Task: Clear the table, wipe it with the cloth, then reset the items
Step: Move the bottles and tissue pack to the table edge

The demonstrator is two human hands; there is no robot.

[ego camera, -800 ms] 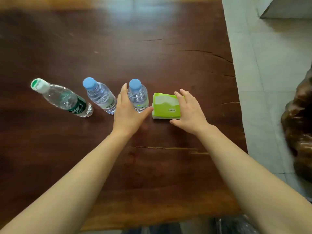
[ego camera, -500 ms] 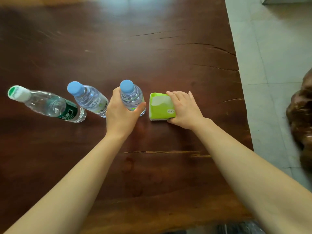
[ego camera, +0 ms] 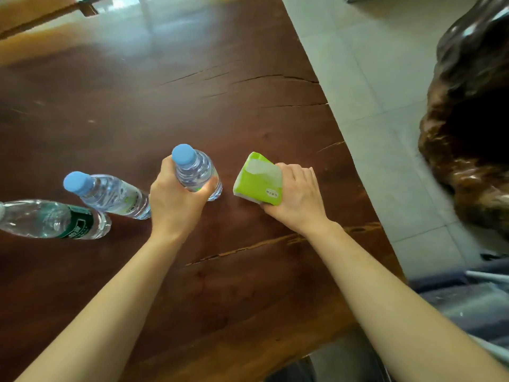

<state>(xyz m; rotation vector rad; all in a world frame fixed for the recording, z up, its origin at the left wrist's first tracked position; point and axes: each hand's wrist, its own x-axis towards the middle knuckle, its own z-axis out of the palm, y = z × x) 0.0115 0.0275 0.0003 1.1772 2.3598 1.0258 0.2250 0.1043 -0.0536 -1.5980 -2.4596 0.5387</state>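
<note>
My left hand is wrapped around a small clear water bottle with a blue cap that stands on the dark wooden table. My right hand grips a green and white tissue pack, tilted up off the table on its right side. To the left stand a second blue-capped bottle and a larger bottle with a green label, partly cut off by the left edge of the view.
The table's right edge runs diagonally, with pale floor tiles beyond it. A large dark glossy carved wooden object stands on the floor at the right. A grey item lies at the lower right.
Both hands have closed: the left around the blue-capped bottle, the right on the tissue pack, which now tilts upward. The view has swung, shifting everything left and lower.
</note>
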